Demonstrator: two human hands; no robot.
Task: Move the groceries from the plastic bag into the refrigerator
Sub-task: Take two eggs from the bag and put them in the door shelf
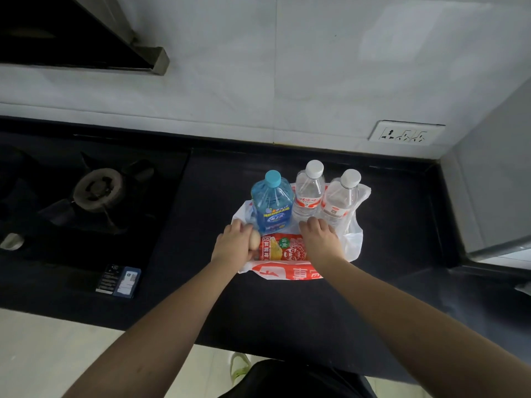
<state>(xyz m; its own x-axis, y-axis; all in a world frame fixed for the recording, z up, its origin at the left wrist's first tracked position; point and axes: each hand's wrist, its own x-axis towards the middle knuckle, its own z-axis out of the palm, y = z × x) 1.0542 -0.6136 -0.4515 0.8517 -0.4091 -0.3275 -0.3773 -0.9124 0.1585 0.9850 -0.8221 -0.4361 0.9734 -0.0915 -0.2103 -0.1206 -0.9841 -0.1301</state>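
On the dark, matte tabletop (287, 305) below pale wall tiles, the crinkled white-and-red plastic bag (352, 239) lies flattened under three clear bottles. My left hand (234, 244) cups a smooth beige egg (254, 240); my right hand (320, 235), fingers curled loosely, rests on the glossy red snack packet (283, 248).

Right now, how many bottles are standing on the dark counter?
3. A blue-tinted plastic bottle with a teal cap stands leftmost; two clear plastic water bottles with white caps stand beside it, one in the middle, one rightmost. The white plastic bag might hide more.
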